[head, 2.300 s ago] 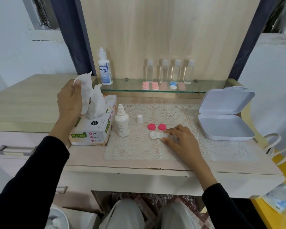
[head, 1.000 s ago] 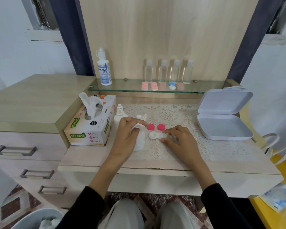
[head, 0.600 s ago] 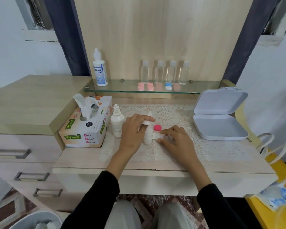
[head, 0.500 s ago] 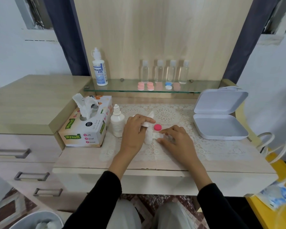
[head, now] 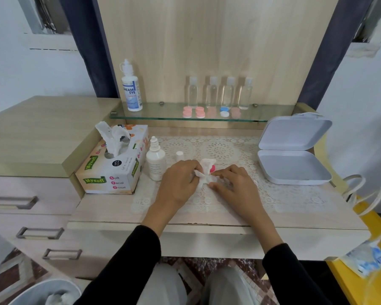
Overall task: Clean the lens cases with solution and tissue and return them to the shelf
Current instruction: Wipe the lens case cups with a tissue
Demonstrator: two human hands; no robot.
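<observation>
white tissue, pink cap, black sleeves

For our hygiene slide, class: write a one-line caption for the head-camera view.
Left hand pinches a tissue on the lace mat, right hand pressing beside it, pink cap behind.

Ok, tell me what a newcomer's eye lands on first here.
Both hands meet at centre: the left hand pinches a white tissue beside a pink cap, the right hand flat alongside. At right lies an open white box; behind, clear bottles line the glass shelf.
</observation>
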